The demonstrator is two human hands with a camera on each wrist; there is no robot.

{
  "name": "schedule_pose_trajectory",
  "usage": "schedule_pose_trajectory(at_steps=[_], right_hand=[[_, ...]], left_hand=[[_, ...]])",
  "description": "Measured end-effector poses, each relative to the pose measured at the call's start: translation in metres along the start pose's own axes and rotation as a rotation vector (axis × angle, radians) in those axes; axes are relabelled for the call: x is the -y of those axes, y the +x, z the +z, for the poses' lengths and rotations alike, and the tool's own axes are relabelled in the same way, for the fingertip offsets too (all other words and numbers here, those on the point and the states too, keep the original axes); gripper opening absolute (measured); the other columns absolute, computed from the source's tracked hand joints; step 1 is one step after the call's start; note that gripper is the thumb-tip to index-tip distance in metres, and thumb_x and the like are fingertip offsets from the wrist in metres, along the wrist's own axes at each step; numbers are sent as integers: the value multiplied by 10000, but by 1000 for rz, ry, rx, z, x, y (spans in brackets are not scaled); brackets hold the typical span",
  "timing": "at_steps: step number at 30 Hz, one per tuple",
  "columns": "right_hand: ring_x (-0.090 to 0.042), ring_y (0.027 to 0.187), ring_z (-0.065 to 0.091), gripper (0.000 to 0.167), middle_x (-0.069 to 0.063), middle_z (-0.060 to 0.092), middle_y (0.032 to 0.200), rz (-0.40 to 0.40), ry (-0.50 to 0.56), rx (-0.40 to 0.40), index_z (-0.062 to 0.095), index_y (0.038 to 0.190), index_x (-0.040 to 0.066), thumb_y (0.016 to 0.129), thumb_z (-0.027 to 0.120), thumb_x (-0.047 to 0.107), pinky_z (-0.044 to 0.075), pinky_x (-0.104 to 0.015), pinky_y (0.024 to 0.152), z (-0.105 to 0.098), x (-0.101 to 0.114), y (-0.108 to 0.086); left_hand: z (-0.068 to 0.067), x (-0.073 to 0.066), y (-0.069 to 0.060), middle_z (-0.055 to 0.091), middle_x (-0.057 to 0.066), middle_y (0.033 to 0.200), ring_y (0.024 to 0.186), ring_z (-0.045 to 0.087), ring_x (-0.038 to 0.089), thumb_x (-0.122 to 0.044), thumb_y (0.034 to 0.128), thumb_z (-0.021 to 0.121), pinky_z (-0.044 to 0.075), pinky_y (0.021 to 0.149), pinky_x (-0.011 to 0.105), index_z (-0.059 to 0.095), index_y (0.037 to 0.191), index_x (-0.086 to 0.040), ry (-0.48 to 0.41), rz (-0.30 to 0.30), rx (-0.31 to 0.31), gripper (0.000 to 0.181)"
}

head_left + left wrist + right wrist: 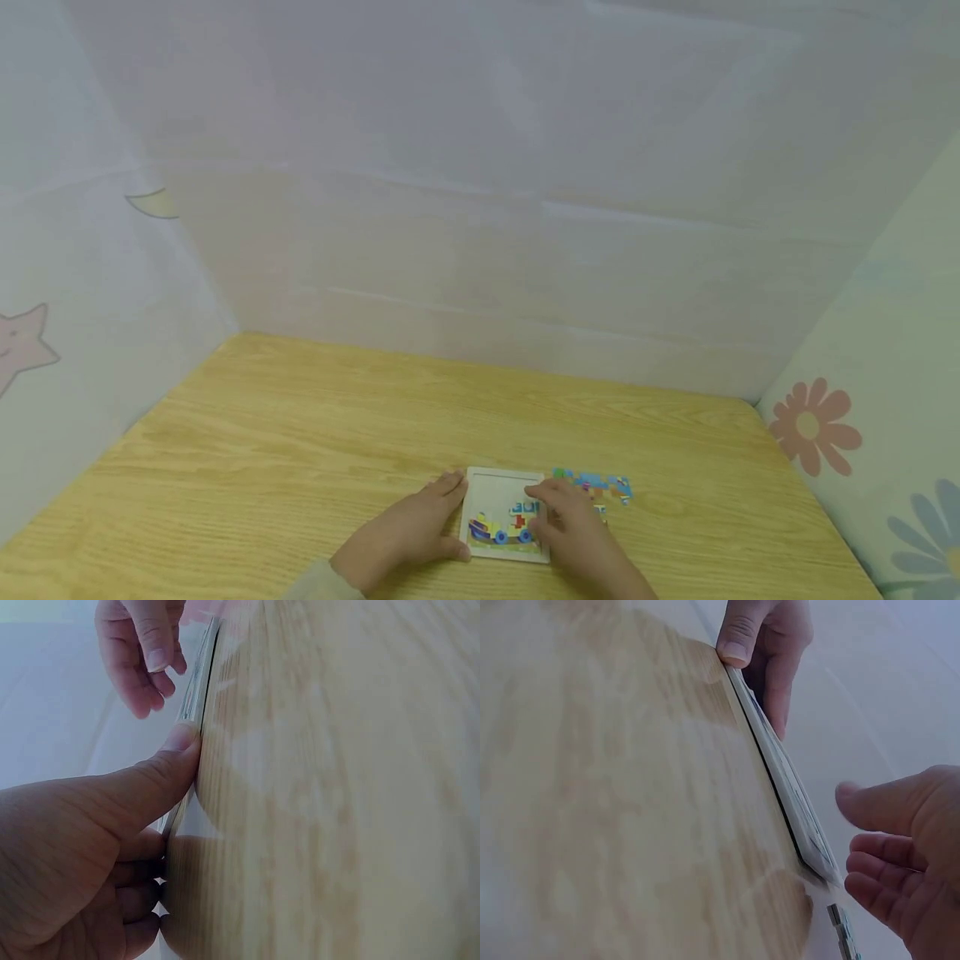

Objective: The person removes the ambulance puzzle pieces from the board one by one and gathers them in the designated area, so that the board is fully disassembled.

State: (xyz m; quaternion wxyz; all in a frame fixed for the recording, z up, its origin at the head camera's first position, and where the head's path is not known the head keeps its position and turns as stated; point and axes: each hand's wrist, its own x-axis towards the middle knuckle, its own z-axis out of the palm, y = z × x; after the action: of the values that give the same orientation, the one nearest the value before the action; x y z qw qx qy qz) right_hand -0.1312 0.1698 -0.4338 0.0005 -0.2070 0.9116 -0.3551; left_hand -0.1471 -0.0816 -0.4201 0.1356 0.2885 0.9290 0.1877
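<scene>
A pale-framed puzzle board (pixel 502 556) lies flat on the table, its lower part filled with a vehicle picture and its upper part bare. My left hand (pixel 416 527) grips its left side, thumb at the near corner and fingers along the edge; in the left wrist view, the left hand (pixel 90 840) has its thumb on the board's edge (pixel 196 694). Over the board's right side is my right hand (pixel 581 533), fingers slightly bent. The right wrist view shows the right hand (pixel 915 847) apart from the board (pixel 791 787), with nothing visible between thumb and fingers.
Several colourful puzzle pieces (pixel 592 481) lie on the wooden table (pixel 337 425) to the right of the board, partly behind my right hand. Pale cloth walls (pixel 480 250) with printed shapes stand around the table's back and sides.
</scene>
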Motion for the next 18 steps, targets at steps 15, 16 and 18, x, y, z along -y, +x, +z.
schedule_pose_trajectory(at_steps=[15, 16, 18], right_hand=[[-234, 1066, 552, 355, -66, 552, 1185, -49, -232, 113, 557, 1246, 17, 896, 571, 75, 504, -367, 898, 9, 7, 7], [-229, 1056, 555, 357, -68, 553, 1179, -50, -238, 117, 557, 1245, 13, 894, 575, 72, 509, -355, 889, 9, 7, 7], [-212, 1047, 554, 358, -67, 551, 1174, -53, -253, 127, 558, 1244, 8, 892, 578, 71, 513, -329, 881, 9, 8, 7]], left_hand=[[2, 2, 1, 304, 158, 1486, 1348, 311, 337, -512, 747, 674, 326, 1068, 485, 373, 1394, 13, 10, 2, -12, 886], [2, 2, 1, 306, 160, 1485, 1347, 313, 337, -511, 748, 674, 327, 1068, 483, 373, 1393, 15, 11, 3, -12, 885], [2, 2, 1, 308, 163, 1482, 1346, 315, 338, -509, 749, 674, 326, 1069, 481, 373, 1392, 18, 10, 2, -12, 884]])
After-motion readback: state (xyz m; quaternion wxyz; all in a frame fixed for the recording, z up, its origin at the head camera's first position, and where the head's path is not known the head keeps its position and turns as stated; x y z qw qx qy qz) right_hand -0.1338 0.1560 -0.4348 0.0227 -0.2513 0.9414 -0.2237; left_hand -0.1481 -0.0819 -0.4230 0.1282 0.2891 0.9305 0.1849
